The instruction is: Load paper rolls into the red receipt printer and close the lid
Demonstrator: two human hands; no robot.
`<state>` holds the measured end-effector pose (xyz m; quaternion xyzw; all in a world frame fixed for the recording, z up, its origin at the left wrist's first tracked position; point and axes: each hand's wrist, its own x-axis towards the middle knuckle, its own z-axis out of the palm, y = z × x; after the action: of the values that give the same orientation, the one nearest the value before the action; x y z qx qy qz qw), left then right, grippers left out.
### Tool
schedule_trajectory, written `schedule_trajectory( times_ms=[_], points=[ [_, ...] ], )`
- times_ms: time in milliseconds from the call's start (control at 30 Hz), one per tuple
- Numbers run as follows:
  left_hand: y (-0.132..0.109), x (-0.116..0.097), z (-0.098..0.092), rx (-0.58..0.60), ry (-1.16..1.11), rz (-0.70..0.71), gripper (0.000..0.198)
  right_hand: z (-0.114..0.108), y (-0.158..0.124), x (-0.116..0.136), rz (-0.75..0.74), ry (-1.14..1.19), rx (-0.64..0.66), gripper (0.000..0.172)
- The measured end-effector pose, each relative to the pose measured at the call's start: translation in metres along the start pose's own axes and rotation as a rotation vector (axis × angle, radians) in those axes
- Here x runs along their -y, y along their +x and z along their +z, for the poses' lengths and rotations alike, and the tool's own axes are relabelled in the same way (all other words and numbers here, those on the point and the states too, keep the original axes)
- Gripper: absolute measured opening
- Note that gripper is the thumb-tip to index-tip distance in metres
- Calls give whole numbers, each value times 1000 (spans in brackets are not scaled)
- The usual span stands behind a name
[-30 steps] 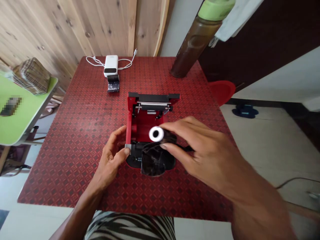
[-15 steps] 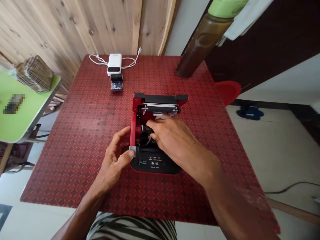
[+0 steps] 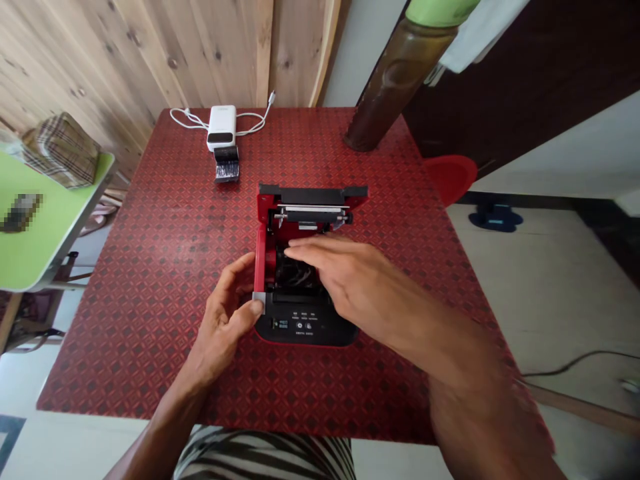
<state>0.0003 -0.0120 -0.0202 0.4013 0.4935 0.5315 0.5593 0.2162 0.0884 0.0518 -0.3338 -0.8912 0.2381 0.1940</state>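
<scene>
A red and black label printer with its lid raised stands on the patterned red table. My left hand holds its left side, thumb on the grey piece at the front corner and fingers along the outer wall. Over the open bay, my right hand is stretched out with its fingers straight, and nothing shows in it. Beneath it lies shiny black material, partly hidden by the hand. Whether the fingertips touch it I cannot tell. A roller spans the lid's inner side.
Behind the printer lie a white power bank with a cable and a small black roll of film. A tall brown bottle with a green cap stands at the table's back right. A green table is at the left.
My right hand has lifted and its fingers have straightened, uncovering more of the black material in the bay. My left hand keeps its hold. The whole view has shifted slightly.
</scene>
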Motion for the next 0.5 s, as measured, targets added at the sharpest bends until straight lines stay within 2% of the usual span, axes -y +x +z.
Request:
schedule_trajectory(
  times_ms=[67, 133, 300, 400, 500],
  points=[
    [-1, -2, 1, -3, -2, -6, 60, -9, -12, 4, -62, 52, -11, 57],
    [-2, -5, 1, 2, -2, -26, 61, -15, -21, 9, -82, 60, 11, 50],
    [2, -15, -6, 21, 51, -20, 57, -7, -28, 13, -79, 36, -86, 24],
    [21, -24, -11, -28, 132, 73, 58, 1, -29, 13, -107, 16, -159, 23],
    [52, -40, -9, -102, 168, 207, 65, 6, -34, 17, -110, -38, -232, 25]
  ],
)
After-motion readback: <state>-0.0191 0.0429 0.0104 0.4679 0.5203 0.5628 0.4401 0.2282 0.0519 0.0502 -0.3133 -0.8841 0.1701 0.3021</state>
